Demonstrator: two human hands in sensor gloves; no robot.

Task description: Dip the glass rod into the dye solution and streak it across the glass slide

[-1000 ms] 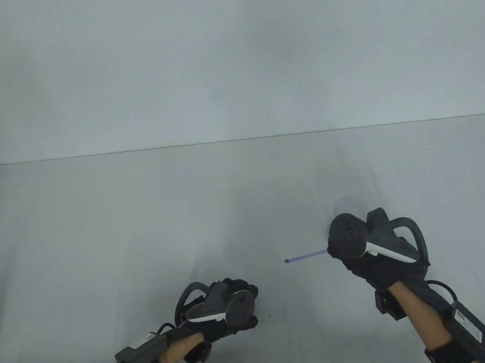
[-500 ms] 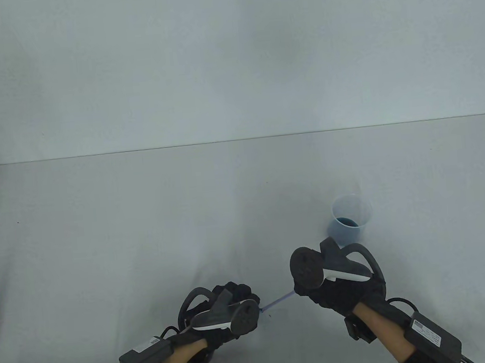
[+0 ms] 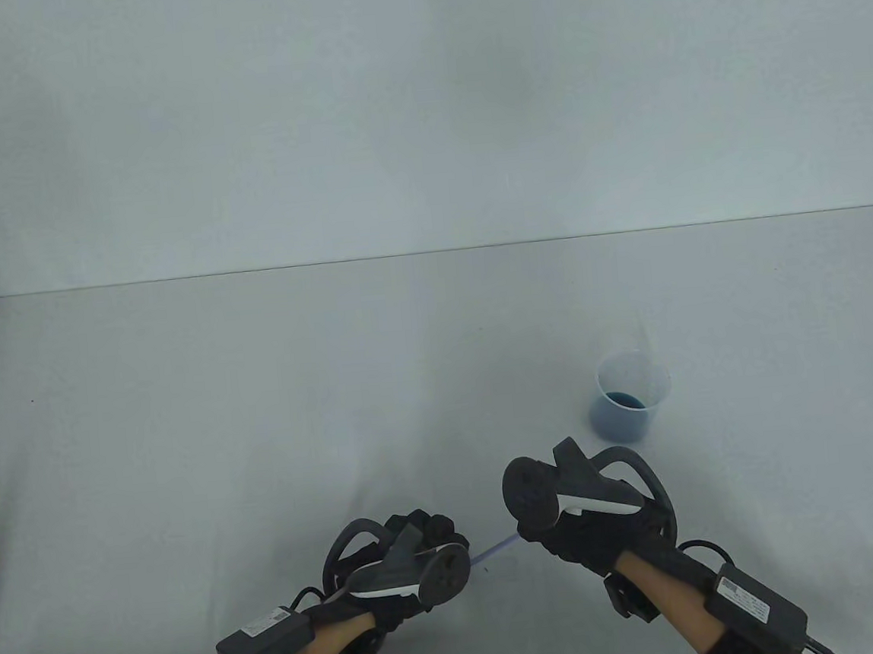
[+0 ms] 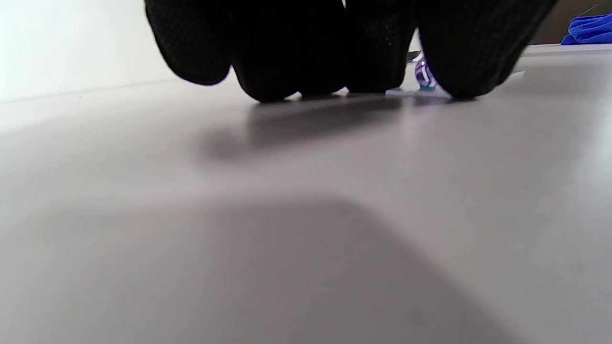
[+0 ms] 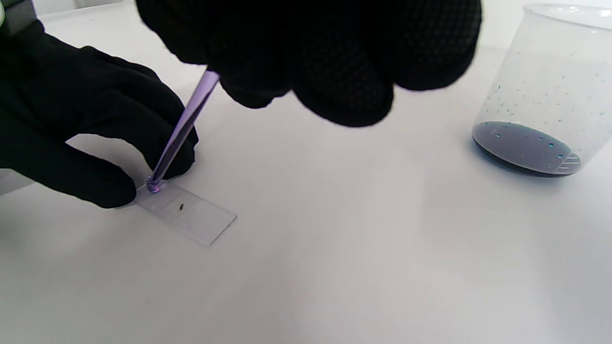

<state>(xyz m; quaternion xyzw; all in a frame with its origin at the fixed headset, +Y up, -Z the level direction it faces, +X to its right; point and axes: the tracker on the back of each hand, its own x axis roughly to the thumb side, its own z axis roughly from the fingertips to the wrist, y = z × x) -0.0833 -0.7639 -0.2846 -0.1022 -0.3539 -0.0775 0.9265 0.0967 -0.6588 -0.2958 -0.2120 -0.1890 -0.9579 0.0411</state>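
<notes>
My right hand grips a purple-tinted glass rod, also seen in the table view. The rod slants down to the left and its tip touches the near-left end of a clear glass slide that lies flat on the table. My left hand holds that end of the slide down with its fingers; its fingertips touch the table in the left wrist view, where the rod tip peeks between them. A clear beaker with dark blue dye stands to the right, also in the right wrist view.
The white table ends at a far edge against a pale wall. A small dark speck sits on the slide. A blue cloth shows far off in the left wrist view.
My right hand has moved from beside the beaker down and left with the rod, bringing its tip onto the slide by my left hand. The left hand has barely moved.
</notes>
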